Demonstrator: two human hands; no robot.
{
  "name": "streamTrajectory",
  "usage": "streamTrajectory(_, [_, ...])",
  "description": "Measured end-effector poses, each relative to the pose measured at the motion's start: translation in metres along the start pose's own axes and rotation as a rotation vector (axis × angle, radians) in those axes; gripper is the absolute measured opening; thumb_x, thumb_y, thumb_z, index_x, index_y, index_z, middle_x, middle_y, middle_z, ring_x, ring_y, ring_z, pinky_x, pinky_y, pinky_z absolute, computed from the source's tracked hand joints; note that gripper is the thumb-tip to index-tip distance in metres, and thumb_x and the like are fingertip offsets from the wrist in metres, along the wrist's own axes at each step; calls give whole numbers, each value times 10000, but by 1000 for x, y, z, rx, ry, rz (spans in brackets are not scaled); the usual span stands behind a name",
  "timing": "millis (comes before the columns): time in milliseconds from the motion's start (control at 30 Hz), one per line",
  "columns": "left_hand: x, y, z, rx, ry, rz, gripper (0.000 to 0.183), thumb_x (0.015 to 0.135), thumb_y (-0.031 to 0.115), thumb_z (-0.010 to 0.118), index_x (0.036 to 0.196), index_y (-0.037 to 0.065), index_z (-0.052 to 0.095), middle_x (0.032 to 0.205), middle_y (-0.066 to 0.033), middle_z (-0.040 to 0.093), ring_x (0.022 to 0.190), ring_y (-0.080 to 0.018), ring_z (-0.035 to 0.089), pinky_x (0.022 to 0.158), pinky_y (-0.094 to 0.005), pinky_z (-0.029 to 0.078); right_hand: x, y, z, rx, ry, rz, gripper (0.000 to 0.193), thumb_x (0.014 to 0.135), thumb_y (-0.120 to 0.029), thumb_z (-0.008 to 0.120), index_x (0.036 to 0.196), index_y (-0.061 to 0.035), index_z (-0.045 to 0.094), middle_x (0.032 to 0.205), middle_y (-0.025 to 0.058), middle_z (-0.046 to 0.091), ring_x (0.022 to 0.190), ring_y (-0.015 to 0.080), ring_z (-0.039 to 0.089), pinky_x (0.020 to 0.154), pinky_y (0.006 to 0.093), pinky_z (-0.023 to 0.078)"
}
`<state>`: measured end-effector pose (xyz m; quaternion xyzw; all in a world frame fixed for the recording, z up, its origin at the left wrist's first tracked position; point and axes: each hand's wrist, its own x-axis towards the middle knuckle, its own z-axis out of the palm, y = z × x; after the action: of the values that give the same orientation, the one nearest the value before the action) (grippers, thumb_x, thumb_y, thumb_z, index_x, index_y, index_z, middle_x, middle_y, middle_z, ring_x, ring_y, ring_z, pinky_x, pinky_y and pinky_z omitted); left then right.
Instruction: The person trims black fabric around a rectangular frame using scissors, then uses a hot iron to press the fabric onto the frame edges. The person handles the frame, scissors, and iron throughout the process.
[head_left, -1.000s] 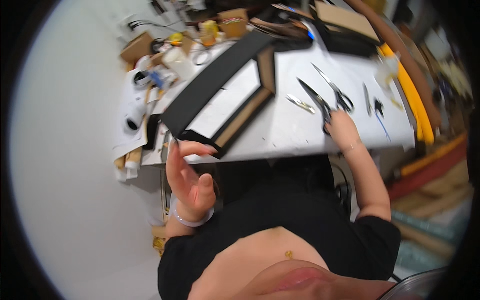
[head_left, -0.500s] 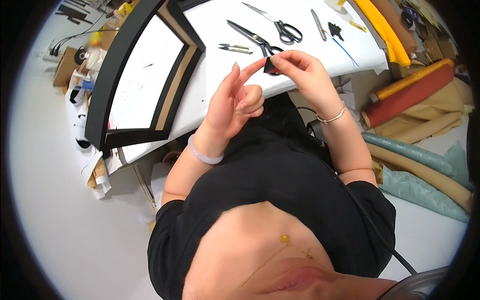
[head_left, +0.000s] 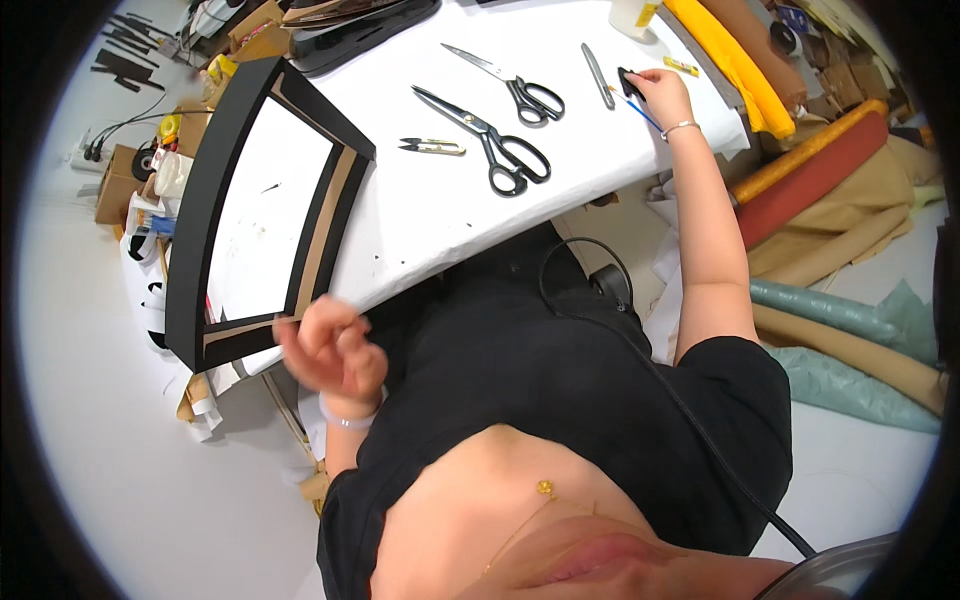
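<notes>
A black frame (head_left: 190,230) with curved outer side and tan inner edging stands at the left on the white-covered table (head_left: 390,215). My left hand (head_left: 335,350), slightly blurred, is by its near corner. The fingers are loosely bent and apart, holding nothing I can see; whether the fingertip touches the frame I cannot tell. At the far right, my right hand (head_left: 665,95) pinches at a small heap of black scraps (head_left: 630,85), fingertips partly hidden. Beside it lie a grey pen-shaped tool (head_left: 598,75) and a thin blue stick (head_left: 640,110).
Large black-handled shears (head_left: 485,135), a second pair of scissors (head_left: 515,85) and thread snips (head_left: 432,146) lie mid-table. A bottle (head_left: 632,15) and a yellow tube (head_left: 681,66) are at the far right. Rolls of material (head_left: 815,180) lean right of the table.
My hands have parted. The right one carried a small black piece far right to the scraps; the left dropped back to the frame's near corner. The view has shifted, uncovering the shears' handles.
</notes>
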<state>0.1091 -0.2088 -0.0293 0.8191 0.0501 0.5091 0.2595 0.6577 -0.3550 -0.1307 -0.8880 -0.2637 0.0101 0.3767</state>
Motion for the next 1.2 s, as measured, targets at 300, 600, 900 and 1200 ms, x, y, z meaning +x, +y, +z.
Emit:
streamTrajectory(300, [-4,0,-120,587,673,98,596,1060,304,461,1545,26,256,1264,-233,568,921,-283,593,791,-382,539,-2,4,-6,-444,231,-57,609,749,-465,898,969,49,654,1043,256,683,991,421,656,888,476,527])
streamTrajectory(600, [-91,-94,-151,-267,717,-897,619,1075,457,475,1530,38,437,1516,-143,506,1418,-266,469,1206,-420,344,-34,-173,57,546,-34,-367,414,1070,-269,530,1386,-1,557,1402,131,579,1301,245,539,1133,372,394])
streamTrajectory(900, [-54,-98,-133,-261,421,-831,293,1031,299,538,877,50,553,752,-85,557,668,-190,582,702,-332,526,-98,-334,165,1014,-945,-261,789,1081,-616,311,1535,19,429,1473,138,542,1357,212,502,1195,361,343])
streamTrajectory(1200, [6,-82,-194,-668,552,-1132,386,1019,218,554,1369,54,535,743,22,422,561,-70,370,505,-215,322,-130,-366,136,851,-991,-172,739,1090,-604,316,1560,-44,429,1467,86,552,1335,163,497,1167,324,343])
